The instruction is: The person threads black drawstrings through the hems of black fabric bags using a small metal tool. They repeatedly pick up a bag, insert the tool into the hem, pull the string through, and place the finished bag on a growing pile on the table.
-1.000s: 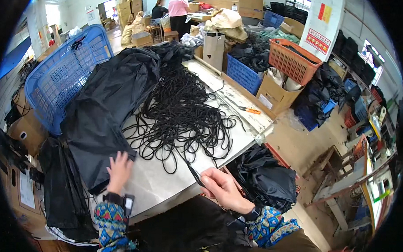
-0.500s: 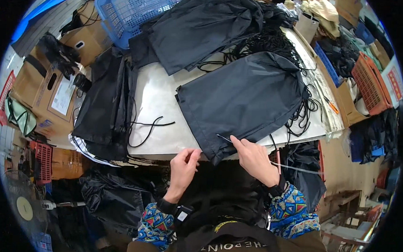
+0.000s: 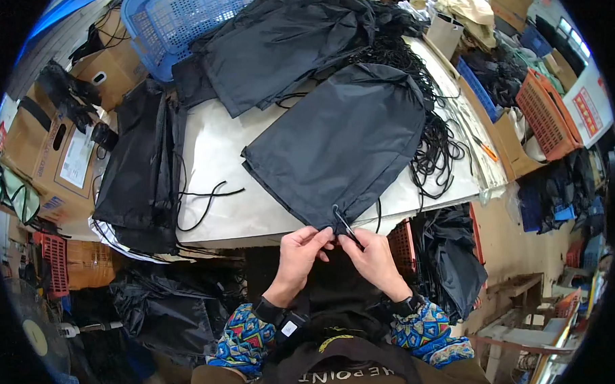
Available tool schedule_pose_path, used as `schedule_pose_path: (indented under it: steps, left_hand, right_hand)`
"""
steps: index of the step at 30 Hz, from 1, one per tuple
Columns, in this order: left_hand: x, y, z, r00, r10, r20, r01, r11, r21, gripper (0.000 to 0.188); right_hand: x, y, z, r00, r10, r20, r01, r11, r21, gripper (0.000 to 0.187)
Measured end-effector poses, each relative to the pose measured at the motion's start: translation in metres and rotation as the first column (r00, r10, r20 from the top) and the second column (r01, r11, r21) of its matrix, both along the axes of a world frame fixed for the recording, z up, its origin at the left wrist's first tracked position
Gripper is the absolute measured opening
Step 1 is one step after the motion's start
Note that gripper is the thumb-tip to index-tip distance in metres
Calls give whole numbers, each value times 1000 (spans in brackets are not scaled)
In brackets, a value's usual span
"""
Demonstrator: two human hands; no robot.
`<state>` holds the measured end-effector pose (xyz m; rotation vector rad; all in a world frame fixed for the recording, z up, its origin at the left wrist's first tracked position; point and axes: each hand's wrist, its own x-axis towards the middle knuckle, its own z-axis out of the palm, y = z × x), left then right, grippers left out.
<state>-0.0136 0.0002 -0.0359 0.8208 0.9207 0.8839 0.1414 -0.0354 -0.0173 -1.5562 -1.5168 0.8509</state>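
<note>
A black drawstring bag lies flat on the light tabletop, its near corner at the table's front edge. My left hand is closed, thumb and fingers pinching that near corner. Close beside it my right hand is closed around a thin metal threading tool, whose looped tip lies over the bag's corner. The fingertips of both hands nearly meet. Black cords lie in a tangle along the bag's right side. What the fingertips do under the cloth is hidden.
More black bags are stacked behind, and another pile hangs over the table's left edge. A blue plastic basket stands at the back. Cardboard boxes stand left; an orange crate sits right. An orange-handled tool lies on the table's right side.
My left hand has come right and up onto the bag's near corner. My right hand has moved slightly down and turned the tool more upright. The whole view has shifted a little.
</note>
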Motion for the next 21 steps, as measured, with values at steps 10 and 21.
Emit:
schedule_pose_path:
  steps: [10,21]
  left_hand:
    - [2,4,17,936,108,336,-8,958,-287,17]
    - [8,0,14,939,139,316,-53,962,-267,15]
  right_hand:
    - [8,-22,28,986,6,165,-30,989,142,12]
    - [6,-29,25,944,-20,330,-41,983,179,10]
